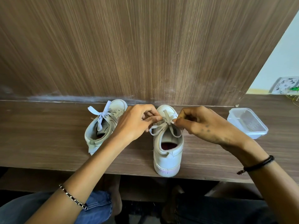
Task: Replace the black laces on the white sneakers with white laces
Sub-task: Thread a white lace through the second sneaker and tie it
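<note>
On the wooden ledge (48,136): two white sneakers stand with toes toward the wood-grain back panel (145,46) and heels toward the person.
Left sneaker (106,126): angled, with its toe to the upper right; its tied lace (100,115) forms a white bow with one loop sticking out to the left.
Right sneaker (168,156): straight on, heel at the ledge's front edge, dark red lining visible inside.
White lace (168,121): threaded on the right sneaker, crossing at a knot over the tongue, with a loop hanging on each side.
Left hand (134,122): fingers curled, thumb and forefinger pinching the white lace just left of the knot.
Right hand (205,126): fingers curled, fingertips pinching the white lace just right of the knot; small dark marks on its back.
Wrists: a beaded bracelet (72,198) on the left, a black cord band (258,164) on the right.
Plastic container (247,125): clear and lidless, to the right of the right sneaker and apart from it.
Writing: any brand marks on the sneakers cannot be made out; the printed sheet (286,86) at far right is too blurred to read.
Lap: blue jeans (97,206) below the ledge.
</note>
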`<state>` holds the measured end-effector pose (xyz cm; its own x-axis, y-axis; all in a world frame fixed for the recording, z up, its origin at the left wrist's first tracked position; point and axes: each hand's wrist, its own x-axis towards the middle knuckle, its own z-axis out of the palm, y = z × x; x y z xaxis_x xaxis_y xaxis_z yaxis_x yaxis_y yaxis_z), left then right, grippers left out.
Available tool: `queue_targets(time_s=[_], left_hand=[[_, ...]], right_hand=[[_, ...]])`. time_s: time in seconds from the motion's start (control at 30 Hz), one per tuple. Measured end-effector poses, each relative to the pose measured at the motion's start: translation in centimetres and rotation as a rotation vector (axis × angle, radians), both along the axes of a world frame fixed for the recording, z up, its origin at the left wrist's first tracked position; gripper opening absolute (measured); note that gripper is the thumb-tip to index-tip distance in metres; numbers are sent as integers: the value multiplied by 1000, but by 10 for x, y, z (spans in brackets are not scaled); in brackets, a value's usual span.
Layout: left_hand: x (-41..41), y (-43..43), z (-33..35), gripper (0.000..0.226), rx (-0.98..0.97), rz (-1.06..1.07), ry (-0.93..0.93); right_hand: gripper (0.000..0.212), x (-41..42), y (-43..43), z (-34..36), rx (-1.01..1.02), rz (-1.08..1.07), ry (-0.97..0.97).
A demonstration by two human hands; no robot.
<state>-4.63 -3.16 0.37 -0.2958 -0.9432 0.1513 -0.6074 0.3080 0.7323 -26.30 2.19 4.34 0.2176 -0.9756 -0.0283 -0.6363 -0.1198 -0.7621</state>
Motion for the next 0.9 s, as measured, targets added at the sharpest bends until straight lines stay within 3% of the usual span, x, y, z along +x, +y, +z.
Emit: queue_targets(time_s=[0.2,0.33,0.43,0.53,0.8,0.9], left_hand=[[-5,4,2,24,-10,-1,-37],[-10,4,-3,27,-26,11,-74],[-16,4,-6,15,-71,79,-256],[-15,-1,-10,22,-107,192,-399],[-9,-8,-12,25,-57,103,-277],[-8,-8,-15,24,5,43,-130]], right_hand=[[27,3,-3,-3,13,-109,-220],[25,13,0,-6,102,-145,-494],[24,21,0,-10,146,-199,-615],[26,23,0,-13,166,-286,-649],[26,21,0,-13,182,-277,-621],[24,20,1,-11,185,-272,-600]])
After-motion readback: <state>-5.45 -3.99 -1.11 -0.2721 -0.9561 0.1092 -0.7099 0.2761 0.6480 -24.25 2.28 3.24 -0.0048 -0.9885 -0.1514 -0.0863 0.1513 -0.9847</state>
